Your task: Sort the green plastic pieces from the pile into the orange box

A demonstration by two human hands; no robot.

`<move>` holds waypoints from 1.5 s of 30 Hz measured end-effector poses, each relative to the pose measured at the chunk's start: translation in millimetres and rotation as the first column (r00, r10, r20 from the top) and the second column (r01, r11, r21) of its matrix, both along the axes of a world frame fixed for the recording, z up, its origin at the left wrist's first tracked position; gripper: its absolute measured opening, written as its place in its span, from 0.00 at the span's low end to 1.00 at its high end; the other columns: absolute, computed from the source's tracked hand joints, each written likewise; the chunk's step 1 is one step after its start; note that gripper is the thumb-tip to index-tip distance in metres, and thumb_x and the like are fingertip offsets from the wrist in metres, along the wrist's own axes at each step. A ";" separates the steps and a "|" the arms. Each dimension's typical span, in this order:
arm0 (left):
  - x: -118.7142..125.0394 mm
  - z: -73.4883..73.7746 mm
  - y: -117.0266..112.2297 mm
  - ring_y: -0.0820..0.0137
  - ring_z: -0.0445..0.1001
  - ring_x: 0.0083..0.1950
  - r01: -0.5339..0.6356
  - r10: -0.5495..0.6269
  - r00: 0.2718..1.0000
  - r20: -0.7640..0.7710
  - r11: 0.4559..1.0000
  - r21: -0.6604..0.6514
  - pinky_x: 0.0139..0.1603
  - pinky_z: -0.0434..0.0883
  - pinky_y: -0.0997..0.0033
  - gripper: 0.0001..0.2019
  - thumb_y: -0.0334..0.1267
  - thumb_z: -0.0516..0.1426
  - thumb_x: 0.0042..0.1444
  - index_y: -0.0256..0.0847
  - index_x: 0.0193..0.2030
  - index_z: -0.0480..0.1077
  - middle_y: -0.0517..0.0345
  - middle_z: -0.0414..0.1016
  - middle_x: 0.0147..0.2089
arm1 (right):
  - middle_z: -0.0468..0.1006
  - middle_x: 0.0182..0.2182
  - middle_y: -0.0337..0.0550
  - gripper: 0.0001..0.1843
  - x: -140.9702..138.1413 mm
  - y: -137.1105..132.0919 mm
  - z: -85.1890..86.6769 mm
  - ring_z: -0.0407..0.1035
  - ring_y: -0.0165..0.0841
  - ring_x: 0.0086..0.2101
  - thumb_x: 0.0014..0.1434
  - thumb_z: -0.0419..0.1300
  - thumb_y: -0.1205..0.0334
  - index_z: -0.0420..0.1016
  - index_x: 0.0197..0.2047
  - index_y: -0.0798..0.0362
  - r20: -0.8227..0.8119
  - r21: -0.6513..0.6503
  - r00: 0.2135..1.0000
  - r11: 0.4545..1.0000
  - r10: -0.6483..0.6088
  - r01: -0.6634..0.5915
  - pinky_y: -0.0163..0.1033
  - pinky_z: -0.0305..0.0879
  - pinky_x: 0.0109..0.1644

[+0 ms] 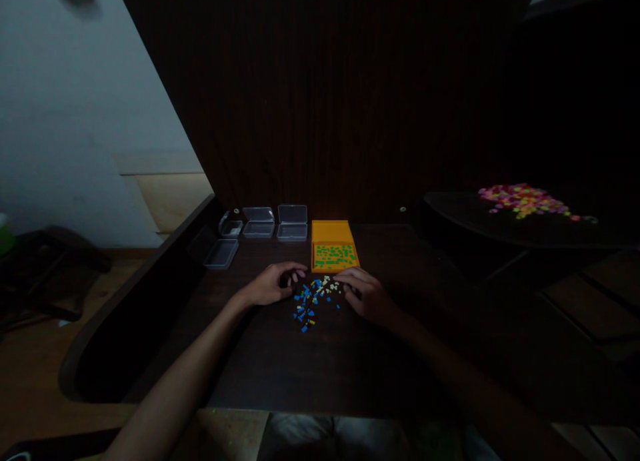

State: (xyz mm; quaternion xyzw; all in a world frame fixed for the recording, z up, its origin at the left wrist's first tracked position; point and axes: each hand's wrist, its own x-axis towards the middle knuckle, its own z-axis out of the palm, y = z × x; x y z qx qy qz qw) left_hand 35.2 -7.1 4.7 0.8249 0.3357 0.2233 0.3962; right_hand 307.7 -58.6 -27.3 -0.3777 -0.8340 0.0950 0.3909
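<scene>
A loose pile of small toy building bricks (pixel 303 307), mostly blue with some yellow ones, lies on the dark table between my hands. Several white bricks (pixel 327 284) sit at the pile's upper right. My left hand (pixel 274 285) rests at the pile's left edge, fingers curved and thumb apart, with no brick visible in it. On the other side, my right hand (pixel 366 294) reaches its fingertips to the white bricks; its fingers are stretched out, and whether they touch a brick is too dark to tell. Just beyond stands an open orange box (pixel 332 231) with green bricks (pixel 334 255) in its lower half.
Open clear plastic cases (pixel 292 231), (pixel 259 229) and a smaller case (pixel 231 229) line the table's back left. A shallow clear tray (pixel 221 254) lies before them. A raised panel stands behind. Colourful small pieces (pixel 525 201) lie on a dark surface at right.
</scene>
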 end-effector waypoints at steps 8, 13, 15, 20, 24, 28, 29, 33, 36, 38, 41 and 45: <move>4.0 -7.7 -0.6 0.75 0.71 0.35 0.011 0.021 0.990 0.141 0.976 -0.218 0.38 0.70 0.72 0.17 0.26 0.59 0.48 0.35 0.45 0.64 0.53 0.76 0.38 | 0.78 0.50 0.49 0.18 -1.6 -0.3 -3.8 0.72 0.37 0.51 0.63 0.50 0.70 0.75 0.52 0.51 -0.025 -0.104 0.999 0.994 0.035 -0.038 0.48 0.69 0.58; 10.7 -11.8 -4.3 0.75 0.72 0.34 0.040 -0.002 0.987 0.160 0.971 -0.235 0.37 0.71 0.72 0.18 0.26 0.61 0.47 0.36 0.45 0.64 0.55 0.76 0.38 | 0.75 0.55 0.49 0.21 -5.7 -1.7 -6.1 0.70 0.38 0.55 0.62 0.51 0.70 0.73 0.56 0.52 0.013 -0.149 0.998 0.987 0.060 -0.057 0.48 0.67 0.61; 13.8 -11.1 -7.1 0.74 0.72 0.35 0.055 -0.019 0.988 0.155 0.971 -0.233 0.38 0.71 0.72 0.18 0.26 0.61 0.47 0.36 0.45 0.64 0.55 0.76 0.38 | 0.74 0.56 0.50 0.21 -8.9 -2.1 -5.4 0.69 0.38 0.56 0.63 0.51 0.69 0.72 0.58 0.52 0.009 -0.162 0.997 0.984 0.080 -0.077 0.49 0.66 0.62; 16.2 -3.6 -11.8 0.74 0.73 0.35 0.021 -0.012 0.995 0.096 0.995 -0.096 0.39 0.71 0.73 0.11 0.30 0.58 0.53 0.36 0.44 0.67 0.57 0.76 0.37 | 0.72 0.58 0.49 0.20 -16.3 -1.1 -4.8 0.67 0.38 0.57 0.66 0.51 0.64 0.70 0.60 0.51 -0.035 -0.188 0.993 0.975 0.114 -0.119 0.50 0.65 0.63; 14.3 -0.9 -10.6 0.73 0.72 0.33 -0.094 0.097 0.995 -0.023 0.988 0.120 0.36 0.69 0.74 0.09 0.29 0.56 0.54 0.37 0.42 0.69 0.59 0.74 0.35 | 0.75 0.56 0.47 0.19 -17.3 -1.1 -3.5 0.69 0.38 0.55 0.66 0.52 0.65 0.71 0.59 0.50 -0.056 -0.222 0.993 0.969 0.102 -0.112 0.49 0.66 0.62; 15.5 -3.1 -11.1 0.71 0.73 0.36 -0.086 0.108 0.990 -0.092 0.972 0.218 0.40 0.70 0.72 0.15 0.28 0.56 0.53 0.38 0.48 0.71 0.57 0.76 0.39 | 0.77 0.54 0.45 0.18 -16.1 -1.6 -2.1 0.71 0.38 0.53 0.65 0.54 0.64 0.73 0.56 0.49 -0.104 -0.254 0.994 0.965 0.041 -0.066 0.48 0.67 0.61; 16.4 -3.6 -11.9 0.70 0.73 0.37 -0.073 0.098 0.990 -0.102 0.970 0.230 0.42 0.70 0.71 0.16 0.27 0.56 0.52 0.38 0.49 0.71 0.56 0.76 0.40 | 0.76 0.54 0.45 0.18 -16.1 -1.4 -2.0 0.71 0.38 0.54 0.65 0.54 0.64 0.73 0.56 0.49 -0.111 -0.262 0.993 0.963 0.040 -0.068 0.48 0.67 0.61; 20.1 -4.1 -15.3 0.69 0.73 0.39 -0.012 0.044 0.991 -0.125 0.969 0.245 0.45 0.70 0.70 0.17 0.27 0.56 0.53 0.39 0.50 0.72 0.55 0.76 0.39 | 0.75 0.56 0.46 0.20 -18.0 0.5 -1.8 0.69 0.38 0.55 0.64 0.54 0.63 0.72 0.58 0.49 -0.120 -0.286 0.990 0.952 0.073 -0.105 0.49 0.65 0.62; 21.0 -4.2 -16.2 0.69 0.73 0.39 0.006 0.021 0.994 -0.107 0.969 0.246 0.45 0.70 0.70 0.17 0.26 0.55 0.54 0.39 0.50 0.72 0.55 0.76 0.40 | 0.74 0.57 0.46 0.20 -20.1 1.7 -1.9 0.69 0.39 0.56 0.64 0.54 0.63 0.72 0.58 0.49 -0.114 -0.304 0.988 0.943 0.103 -0.133 0.49 0.64 0.63; 20.9 -4.9 -15.8 0.69 0.73 0.39 0.008 0.015 0.996 -0.092 0.970 0.244 0.45 0.70 0.70 0.17 0.26 0.55 0.54 0.39 0.50 0.72 0.55 0.76 0.40 | 0.73 0.57 0.46 0.20 -20.9 2.2 -1.9 0.69 0.39 0.56 0.64 0.54 0.63 0.72 0.58 0.49 -0.117 -0.315 0.987 0.938 0.111 -0.143 0.49 0.64 0.63; 21.0 -6.4 -14.3 0.70 0.74 0.40 0.013 0.002 0.998 -0.066 0.972 0.234 0.45 0.70 0.71 0.15 0.26 0.53 0.55 0.40 0.48 0.73 0.56 0.77 0.40 | 0.74 0.56 0.47 0.21 -20.9 2.6 -1.9 0.70 0.39 0.55 0.64 0.54 0.64 0.71 0.59 0.50 -0.129 -0.332 0.986 0.932 0.110 -0.147 0.49 0.66 0.61; 21.8 -5.7 -13.2 0.69 0.74 0.41 0.036 -0.027 0.999 -0.045 0.976 0.215 0.46 0.69 0.70 0.14 0.25 0.52 0.56 0.39 0.44 0.75 0.55 0.78 0.40 | 0.75 0.55 0.48 0.22 -18.5 2.1 -0.3 0.70 0.39 0.55 0.63 0.54 0.64 0.71 0.60 0.51 -0.142 -0.349 0.983 0.923 0.116 -0.160 0.49 0.66 0.61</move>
